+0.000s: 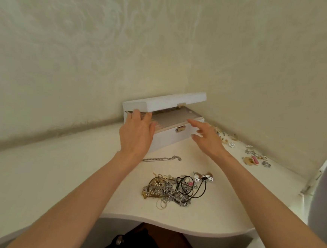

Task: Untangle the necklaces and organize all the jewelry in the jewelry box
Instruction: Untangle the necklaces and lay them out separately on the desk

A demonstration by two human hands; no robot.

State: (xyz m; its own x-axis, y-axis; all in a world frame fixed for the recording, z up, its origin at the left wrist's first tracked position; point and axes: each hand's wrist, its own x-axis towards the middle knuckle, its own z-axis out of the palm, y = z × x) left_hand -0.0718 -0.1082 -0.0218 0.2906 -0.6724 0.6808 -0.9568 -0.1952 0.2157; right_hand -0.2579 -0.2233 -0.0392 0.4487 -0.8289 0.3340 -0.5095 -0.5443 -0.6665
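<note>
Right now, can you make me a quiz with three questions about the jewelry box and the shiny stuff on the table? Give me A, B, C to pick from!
1. Where is the tangled pile of necklaces?
A. inside the box
B. on the table, nearer the person than the box
C. on the floor

2. What colour is the jewelry box?
A. white
B. red
C. black

3. How is the lid of the box?
A. shut flat
B. taken off and lying on the table
C. lifted partway open

Answers:
1. B, the pile lies on the table between the arms, in front of the box.
2. A, its lid and walls are white.
3. C, the left hand holds the lid's edge up, a gap shows the inside, and the right hand hovers open beside the box.
</note>
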